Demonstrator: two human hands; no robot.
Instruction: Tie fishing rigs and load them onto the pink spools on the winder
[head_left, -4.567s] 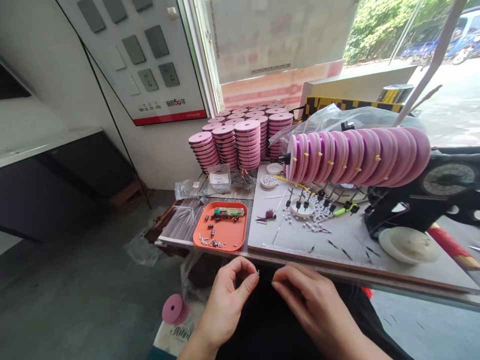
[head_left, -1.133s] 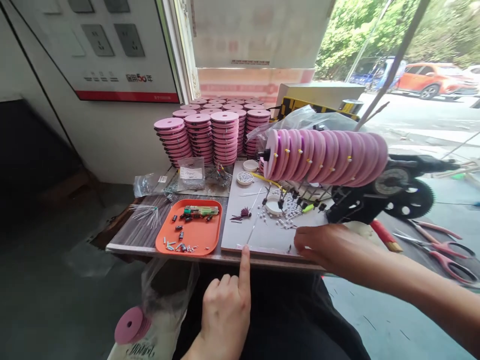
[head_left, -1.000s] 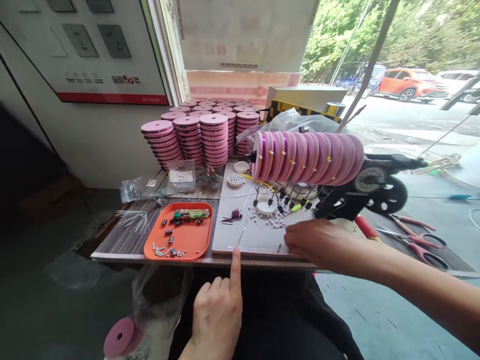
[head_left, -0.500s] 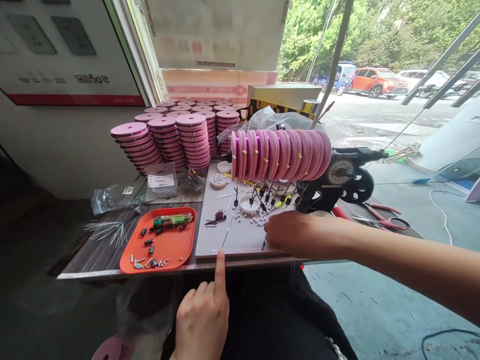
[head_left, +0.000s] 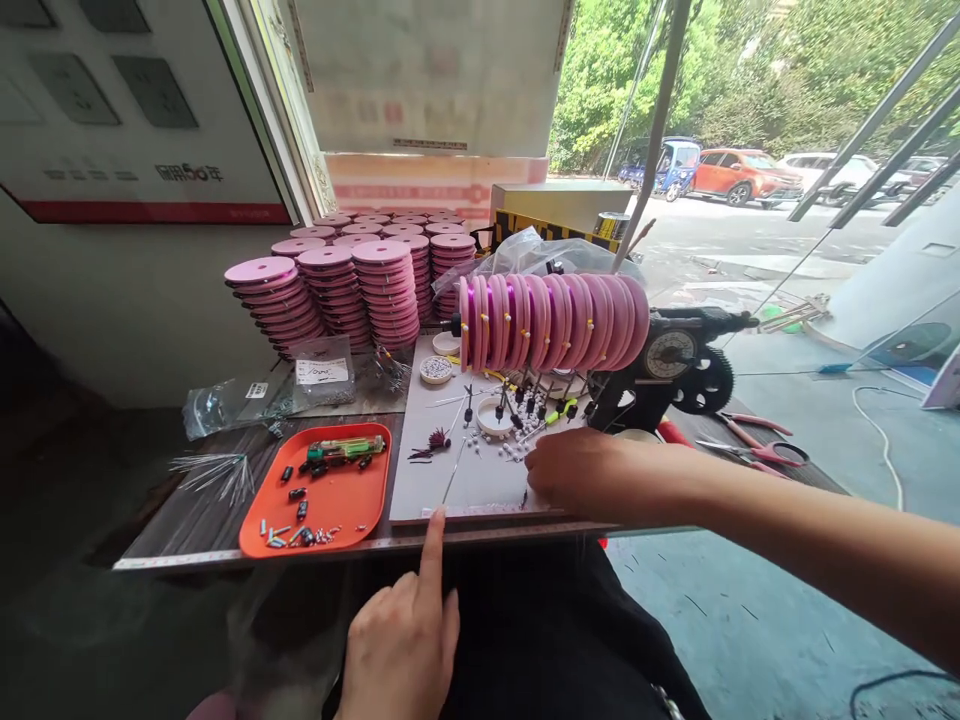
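My left hand [head_left: 401, 640] is in front of the white board [head_left: 420, 490], its index finger stretched out and the other fingers curled, thumb apart. The index fingertip is at the near end of a thin pale rod [head_left: 455, 470] lying on the board. My right hand [head_left: 574, 470] rests low over the board, fingers closed and bent down; what they hold, if anything, is hidden. A small dark piece [head_left: 524, 498] shows below its fingertips. Close by are loose white beads [head_left: 517, 440], a round white dish [head_left: 493, 416] and black-bodied floats with thin stems [head_left: 469, 410].
Pink spools [head_left: 551, 320] sit on a black winding machine [head_left: 645, 385] above the board. More pink spools [head_left: 382, 295] stand stacked behind. An orange tray [head_left: 330, 510] with small parts is at left; scissors [head_left: 780, 455] lie at right. A plastic bag [head_left: 322, 370] lies behind the tray.
The view has shifted slightly. My left thumb now stands out from the curled fingers, with the index still at the rod's end. My right hand stays nearly in place over the board.
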